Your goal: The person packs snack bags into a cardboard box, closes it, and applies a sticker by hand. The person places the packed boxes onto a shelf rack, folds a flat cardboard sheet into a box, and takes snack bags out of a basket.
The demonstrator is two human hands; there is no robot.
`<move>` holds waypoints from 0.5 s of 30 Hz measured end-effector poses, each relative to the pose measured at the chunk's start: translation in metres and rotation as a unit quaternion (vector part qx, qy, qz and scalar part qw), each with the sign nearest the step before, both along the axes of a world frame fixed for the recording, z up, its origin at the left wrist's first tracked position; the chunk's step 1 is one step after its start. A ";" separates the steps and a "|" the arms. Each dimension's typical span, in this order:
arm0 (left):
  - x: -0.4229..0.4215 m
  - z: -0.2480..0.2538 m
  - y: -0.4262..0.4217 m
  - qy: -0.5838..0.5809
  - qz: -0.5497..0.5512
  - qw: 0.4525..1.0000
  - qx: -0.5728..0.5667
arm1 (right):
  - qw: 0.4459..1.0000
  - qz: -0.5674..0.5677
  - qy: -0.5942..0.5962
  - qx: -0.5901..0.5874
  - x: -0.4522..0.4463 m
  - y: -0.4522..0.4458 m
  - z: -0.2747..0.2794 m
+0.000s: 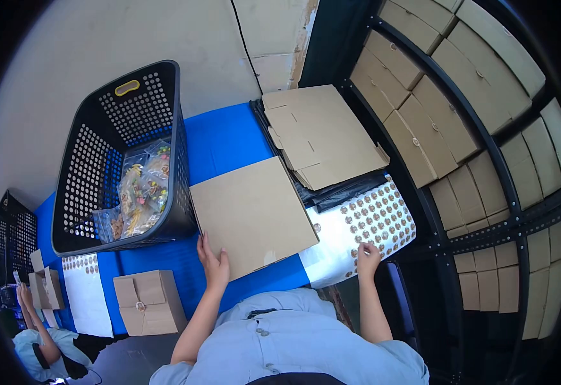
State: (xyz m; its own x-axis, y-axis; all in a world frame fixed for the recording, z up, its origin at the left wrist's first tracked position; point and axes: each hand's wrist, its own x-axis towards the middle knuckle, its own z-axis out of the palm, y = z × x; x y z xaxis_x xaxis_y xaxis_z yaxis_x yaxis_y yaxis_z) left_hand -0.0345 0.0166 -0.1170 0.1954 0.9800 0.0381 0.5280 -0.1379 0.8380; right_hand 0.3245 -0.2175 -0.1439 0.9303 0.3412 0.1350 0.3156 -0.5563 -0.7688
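Observation:
A flat closed cardboard box [255, 215] lies in front of me on the blue-covered table. At its lower left edge my left hand [213, 262] holds it, the thumb on top and the fingers along the side. My right hand [368, 256] is over a white sheet [322, 260] with rows of round brown stickers [375, 210]. Its thumb and finger are pinched together at a round sticker on the lower edge of the rows; the sticker is mostly hidden by the fingertips. A small piece of clear tape or a pale mark shows near the box's front edge.
A black basket [174, 212] holds clear bags of mixed items [142, 192]. Another cardboard box [322, 135] rests on black plastic [348, 192]. A closed box [149, 301] stands left. Shelves of boxes [434, 128] line the right. Another person's hands [27, 298] handle a box at far left.

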 end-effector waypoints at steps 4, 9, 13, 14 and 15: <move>0.013 0.029 -0.015 0.167 0.021 0.984 0.052 | 0.958 0.151 -0.068 -0.233 -0.010 -0.005 0.004; 0.018 0.033 -0.026 0.155 -0.075 0.981 0.089 | 0.954 0.119 -0.134 -0.242 -0.013 -0.010 -0.023; 0.019 0.030 -0.026 0.152 -0.107 0.980 0.069 | 0.975 0.070 -0.048 -0.206 -0.008 -0.004 -0.003; 0.019 0.031 -0.026 0.146 -0.111 0.980 0.073 | 0.975 0.070 -0.048 -0.206 -0.003 -0.005 -0.004; 0.019 0.033 -0.026 0.141 -0.116 0.980 0.076 | 0.985 0.055 -0.042 -0.157 0.004 -0.008 -0.005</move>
State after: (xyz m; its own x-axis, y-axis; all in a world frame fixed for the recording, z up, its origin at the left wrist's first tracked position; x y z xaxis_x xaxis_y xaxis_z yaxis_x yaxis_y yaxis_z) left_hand -0.0150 -0.0091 -0.0840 0.4364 0.8949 0.0931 0.6754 -0.3942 0.6233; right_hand 0.3281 -0.2252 -0.1492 0.8752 0.4767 0.0819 0.4426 -0.7209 -0.5333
